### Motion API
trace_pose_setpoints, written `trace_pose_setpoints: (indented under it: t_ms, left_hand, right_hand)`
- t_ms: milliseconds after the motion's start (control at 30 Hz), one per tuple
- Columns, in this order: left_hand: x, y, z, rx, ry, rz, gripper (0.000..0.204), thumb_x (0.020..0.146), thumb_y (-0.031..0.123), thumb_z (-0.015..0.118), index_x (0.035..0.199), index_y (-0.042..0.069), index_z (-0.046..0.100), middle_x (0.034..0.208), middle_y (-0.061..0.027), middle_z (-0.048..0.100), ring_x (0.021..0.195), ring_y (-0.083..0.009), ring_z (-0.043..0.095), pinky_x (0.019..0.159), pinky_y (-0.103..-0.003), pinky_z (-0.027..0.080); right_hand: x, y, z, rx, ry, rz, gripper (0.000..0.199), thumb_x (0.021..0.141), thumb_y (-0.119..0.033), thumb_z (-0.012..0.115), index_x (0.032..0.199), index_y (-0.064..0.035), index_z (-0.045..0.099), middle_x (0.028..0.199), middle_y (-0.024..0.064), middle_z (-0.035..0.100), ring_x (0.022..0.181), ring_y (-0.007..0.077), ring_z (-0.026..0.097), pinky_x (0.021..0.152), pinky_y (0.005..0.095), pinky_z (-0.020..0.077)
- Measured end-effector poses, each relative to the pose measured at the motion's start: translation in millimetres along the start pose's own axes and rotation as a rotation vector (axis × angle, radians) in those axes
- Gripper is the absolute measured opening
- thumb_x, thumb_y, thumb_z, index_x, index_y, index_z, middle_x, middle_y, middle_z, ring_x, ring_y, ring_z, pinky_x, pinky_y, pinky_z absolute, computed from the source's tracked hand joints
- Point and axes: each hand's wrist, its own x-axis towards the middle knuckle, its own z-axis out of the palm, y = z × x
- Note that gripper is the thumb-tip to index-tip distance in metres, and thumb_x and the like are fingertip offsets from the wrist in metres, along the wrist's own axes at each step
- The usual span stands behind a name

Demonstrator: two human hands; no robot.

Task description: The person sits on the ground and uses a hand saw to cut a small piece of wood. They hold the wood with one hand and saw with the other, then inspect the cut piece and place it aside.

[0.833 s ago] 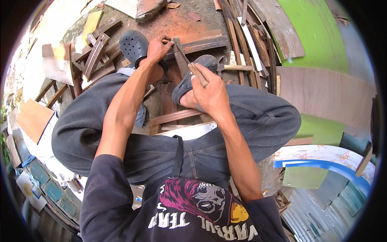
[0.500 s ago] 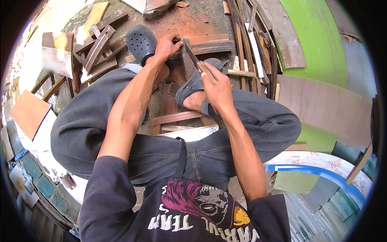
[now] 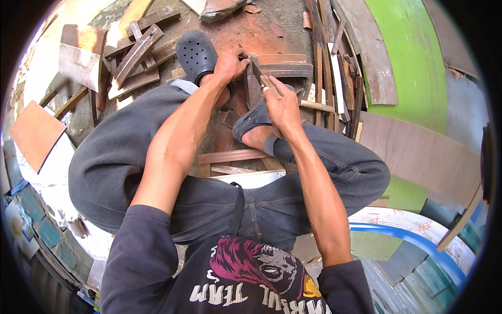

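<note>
My right hand [image 3: 283, 107] is closed round the pale grip of a narrow dark blade [image 3: 257, 70]; I cannot make out any teeth. The blade slants up and left across a brown wooden strip [image 3: 253, 93] lying between my feet. My left hand [image 3: 231, 67] is closed at the strip's far end, close to the blade's tip, fingers partly hidden. A grey clog [image 3: 196, 54] on my left foot stands beside the left hand. The other grey clog [image 3: 253, 116], on my right foot, lies beside the strip under my right hand.
Wood offcuts [image 3: 138, 52] are piled at the far left. Long slats [image 3: 318, 52] stretch along the right, near a green board [image 3: 413, 57] and a brown panel [image 3: 418, 144]. A light wooden handle [image 3: 317, 106] sticks out past the right clog. A stone slab [image 3: 219, 9] lies at the far edge.
The whole view has shifted slightly. Against the ground, my right hand has moved forward and left with the blade, closer to my left hand, which stays by the strip's far end.
</note>
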Motion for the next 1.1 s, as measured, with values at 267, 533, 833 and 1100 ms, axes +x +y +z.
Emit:
trace_pose_setpoints:
  t_ms: [267, 533, 833, 1100]
  left_hand:
    - [-2.1, -5.0, -4.4, -0.026, 0.069, -0.065, 0.030, 0.085, 0.031, 0.072, 0.103, 0.007, 0.077, 0.101, -0.0184, 0.074, 0.097, -0.0353, 0.071, 0.088, -0.041, 0.054]
    - [1.2, 0.4, -5.3, -0.056, 0.036, -0.092, 0.027, 0.084, 0.028, 0.074, 0.102, 0.008, 0.077, 0.100, -0.0165, 0.074, 0.095, -0.0335, 0.071, 0.087, -0.041, 0.054]
    - [-4.3, 1.8, 1.1, -0.038, -0.023, -0.117, 0.027, 0.084, 0.030, 0.074, 0.100, 0.008, 0.077, 0.097, -0.0171, 0.074, 0.096, -0.0326, 0.071, 0.087, -0.041, 0.053]
    - [1.3, -9.6, -7.3, -0.029, -0.007, -0.081, 0.029, 0.084, 0.033, 0.074, 0.100, 0.009, 0.078, 0.100, -0.0161, 0.075, 0.097, -0.0323, 0.071, 0.089, -0.041, 0.053]
  right_hand:
    - [-107.8, 30.3, -23.7, 0.152, 0.003, -0.100, 0.044, 0.097, -0.010, 0.054, 0.137, 0.0094, 0.054, 0.132, 0.0240, 0.064, 0.129, 0.0315, 0.058, 0.109, 0.0385, 0.0425]
    - [-12.6, 22.6, 7.8, 0.060, -0.018, -0.077, 0.046, 0.097, -0.016, 0.058, 0.136, 0.0085, 0.055, 0.129, 0.0273, 0.064, 0.124, 0.0337, 0.062, 0.105, 0.0372, 0.0449]
    - [-28.1, -2.0, -25.4, 0.055, -0.044, 0.138, 0.043, 0.096, -0.016, 0.057, 0.133, 0.0067, 0.059, 0.127, 0.0273, 0.065, 0.122, 0.0351, 0.063, 0.105, 0.0379, 0.0453]
    - [-91.0, -25.5, -54.9, 0.063, -0.061, 0.076, 0.044, 0.095, -0.018, 0.058, 0.132, 0.0054, 0.060, 0.125, 0.0263, 0.067, 0.121, 0.0353, 0.064, 0.104, 0.0372, 0.0455]
